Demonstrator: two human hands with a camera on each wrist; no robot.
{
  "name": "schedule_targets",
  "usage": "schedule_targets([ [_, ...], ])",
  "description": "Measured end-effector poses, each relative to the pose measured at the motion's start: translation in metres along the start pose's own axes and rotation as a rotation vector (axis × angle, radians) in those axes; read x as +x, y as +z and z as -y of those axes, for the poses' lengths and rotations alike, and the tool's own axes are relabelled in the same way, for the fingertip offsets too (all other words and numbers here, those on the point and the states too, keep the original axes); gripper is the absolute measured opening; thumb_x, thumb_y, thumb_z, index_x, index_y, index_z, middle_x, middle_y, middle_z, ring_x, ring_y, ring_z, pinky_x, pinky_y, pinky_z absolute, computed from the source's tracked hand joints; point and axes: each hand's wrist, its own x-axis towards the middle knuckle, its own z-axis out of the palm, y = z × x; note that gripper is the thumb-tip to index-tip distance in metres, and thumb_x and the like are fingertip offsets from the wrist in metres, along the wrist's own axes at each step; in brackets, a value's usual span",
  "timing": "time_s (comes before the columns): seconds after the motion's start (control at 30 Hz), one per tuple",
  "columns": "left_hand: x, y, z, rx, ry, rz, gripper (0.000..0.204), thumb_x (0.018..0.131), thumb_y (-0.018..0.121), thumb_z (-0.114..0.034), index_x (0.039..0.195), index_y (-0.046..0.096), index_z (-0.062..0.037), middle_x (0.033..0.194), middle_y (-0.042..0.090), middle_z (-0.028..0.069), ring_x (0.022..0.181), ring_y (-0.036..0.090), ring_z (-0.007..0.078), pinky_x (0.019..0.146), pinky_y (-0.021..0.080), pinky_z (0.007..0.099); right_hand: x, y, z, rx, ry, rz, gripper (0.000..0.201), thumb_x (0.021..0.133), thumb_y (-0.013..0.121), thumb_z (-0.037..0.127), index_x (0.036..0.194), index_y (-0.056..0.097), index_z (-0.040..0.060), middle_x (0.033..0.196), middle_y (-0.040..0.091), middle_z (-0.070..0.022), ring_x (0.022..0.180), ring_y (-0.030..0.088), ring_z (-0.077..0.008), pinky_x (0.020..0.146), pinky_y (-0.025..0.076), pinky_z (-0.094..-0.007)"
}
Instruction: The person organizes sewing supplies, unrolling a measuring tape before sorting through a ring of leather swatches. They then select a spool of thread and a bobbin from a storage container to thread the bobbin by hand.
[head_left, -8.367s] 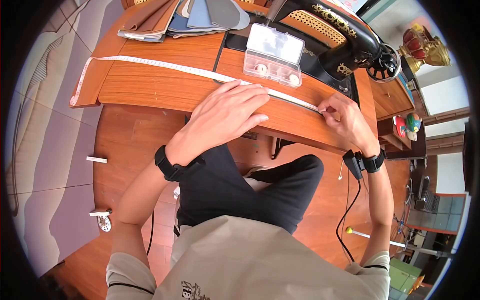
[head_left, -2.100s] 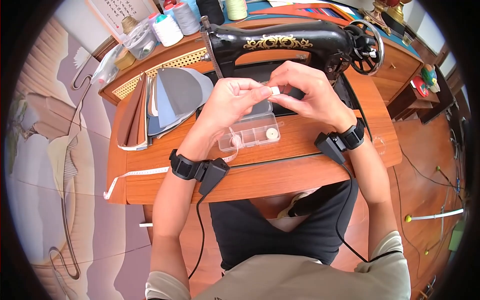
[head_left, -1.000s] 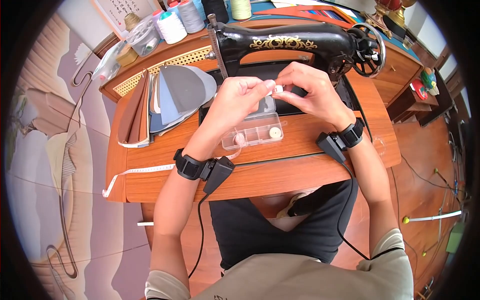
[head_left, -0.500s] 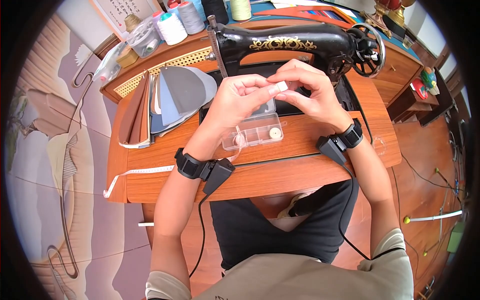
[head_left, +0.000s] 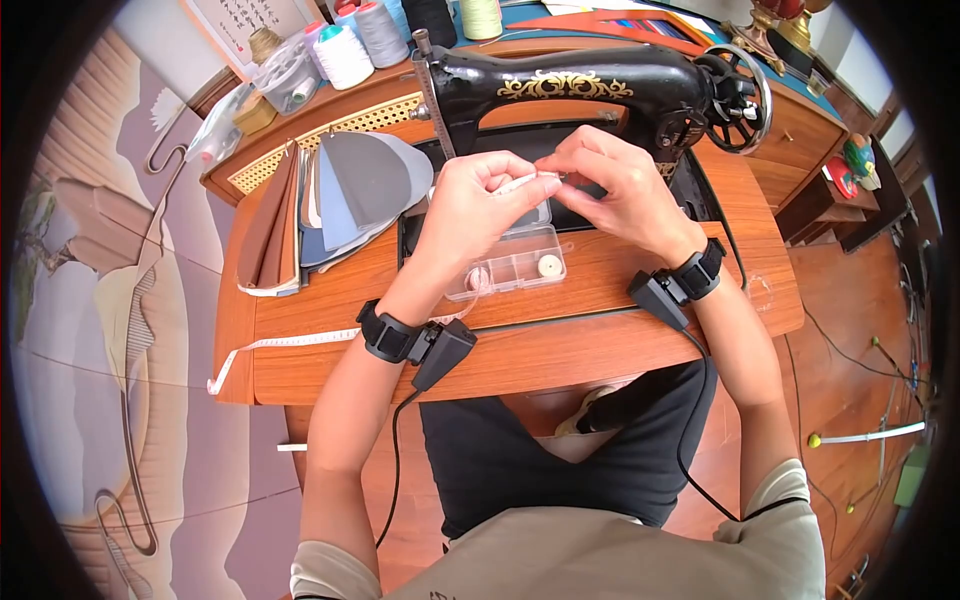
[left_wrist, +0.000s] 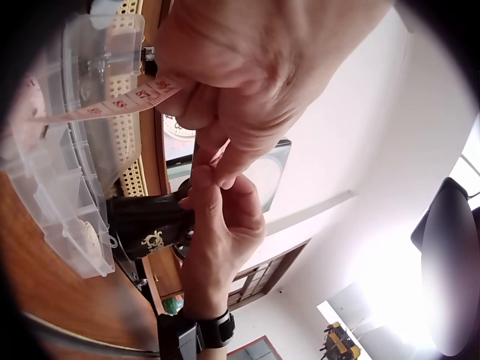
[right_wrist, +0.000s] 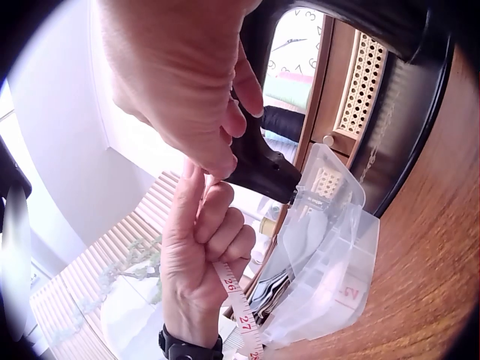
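Note:
In the head view a white tape measure [head_left: 515, 184] runs through my left hand [head_left: 468, 208], raised close in front of the sewing machine. Curled left fingers grip the strip, its length lying along the thumb. My right hand [head_left: 628, 195] meets the left at the fingertips, pinching the tape's end. Below the left palm the tape measure [left_wrist: 139, 99] hangs down, with red numbers visible in the left wrist view. It passes over a clear plastic box [head_left: 515, 270] with its lid up, then along the tabletop to the left. Inside the box sits a round white piece [head_left: 549, 265].
A black sewing machine [head_left: 570, 75] stands behind the hands. Fabric swatches [head_left: 365, 190] fan out on the left of the wooden table [head_left: 560, 350]. Thread spools [head_left: 345, 62] line the back shelf. Black cables hang from both wrist cameras.
Earlier the tape lay stretched on the table under my left palm; now both hands hold it raised. Since half a second ago, the white end between the fingertips has turned, showing a strip along the left thumb.

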Motion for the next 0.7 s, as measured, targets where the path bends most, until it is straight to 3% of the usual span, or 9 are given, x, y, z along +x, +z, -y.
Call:
schedule_targets([
  [0.07,0.000,0.001,0.000,-0.099,0.053,0.008,0.017,0.086,0.069,-0.016,0.094,0.069,-0.0005,0.076,0.063,-0.0028,0.069,0.052,0.0013,0.060,0.040,0.0179,0.000,-0.001,0.001,0.014,-0.018,-0.024,0.023,0.077,0.070,0.002,0.099,0.067,0.0062,0.086,0.062,-0.0052,0.077,0.062,-0.0185,0.064,0.052,-0.0290],
  [0.13,-0.002,0.001,-0.009,-0.199,0.106,0.015,0.020,0.086,0.069,-0.019,0.092,0.069,0.0002,0.069,0.059,-0.0058,0.064,0.047,0.0001,0.055,0.037,0.0185,0.002,-0.004,0.007,0.183,0.078,-0.047,0.023,0.077,0.070,0.002,0.100,0.068,0.0060,0.089,0.063,-0.0056,0.078,0.061,-0.0164,0.063,0.051,-0.0273],
  [0.33,-0.006,-0.009,-0.015,-0.377,-0.096,0.156,0.020,0.087,0.068,-0.022,0.095,0.070,-0.0035,0.069,0.060,-0.0060,0.057,0.040,-0.0017,0.048,0.029,0.0174,0.003,-0.001,0.009,0.333,0.108,-0.079,0.020,0.078,0.071,0.004,0.098,0.069,0.0042,0.093,0.063,-0.0071,0.081,0.060,-0.0153,0.064,0.049,-0.0255],
  [0.4,-0.006,-0.005,-0.016,-0.379,-0.108,0.120,0.018,0.088,0.067,-0.023,0.092,0.070,-0.0060,0.059,0.042,-0.0121,0.046,0.024,-0.0020,0.042,0.015,0.0190,0.003,-0.002,0.008,0.275,0.083,-0.068,0.020,0.079,0.071,0.005,0.098,0.068,0.0039,0.092,0.063,-0.0069,0.080,0.060,-0.0159,0.064,0.049,-0.0262],
  [0.53,-0.004,-0.005,-0.015,-0.249,-0.126,0.049,0.018,0.087,0.068,-0.025,0.089,0.070,-0.0070,0.058,0.042,-0.0120,0.046,0.024,-0.0018,0.042,0.014,0.0191,0.003,-0.005,0.006,0.066,0.036,0.002,0.017,0.080,0.070,0.006,0.096,0.066,0.0029,0.088,0.061,-0.0064,0.078,0.061,-0.0191,0.064,0.050,-0.0290],
  [0.7,-0.001,-0.005,-0.008,-0.223,-0.098,0.042,0.022,0.084,0.071,-0.029,0.087,0.070,-0.0074,0.059,0.047,-0.0109,0.049,0.029,-0.0020,0.044,0.018,0.0187,0.002,-0.004,0.005,0.051,0.043,0.055,0.016,0.079,0.070,0.007,0.093,0.064,0.0022,0.087,0.061,-0.0064,0.077,0.061,-0.0212,0.065,0.051,-0.0306],
])
